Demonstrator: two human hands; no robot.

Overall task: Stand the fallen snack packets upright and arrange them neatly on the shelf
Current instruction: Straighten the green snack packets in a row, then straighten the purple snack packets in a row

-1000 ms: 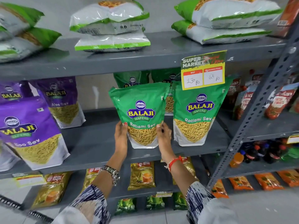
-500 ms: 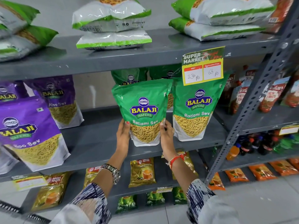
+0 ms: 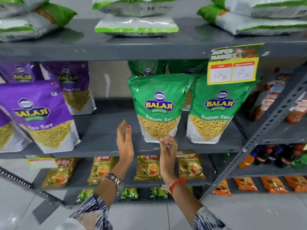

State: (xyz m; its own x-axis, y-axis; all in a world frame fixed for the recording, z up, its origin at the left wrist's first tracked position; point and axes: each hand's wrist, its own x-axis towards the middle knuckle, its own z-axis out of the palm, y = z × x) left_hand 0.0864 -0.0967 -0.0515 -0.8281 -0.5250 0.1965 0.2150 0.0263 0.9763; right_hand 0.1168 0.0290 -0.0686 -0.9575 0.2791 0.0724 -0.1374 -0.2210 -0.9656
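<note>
Green Ratlami Sev packet stands upright on the middle shelf, beside its twin. Left hand is open, clear of it; right hand is loose-fingered, fingertips at the base, probably steadying it.

Green sev packets, purple sev packets, grey shelf, blue-and-white patterned sleeves.
</note>
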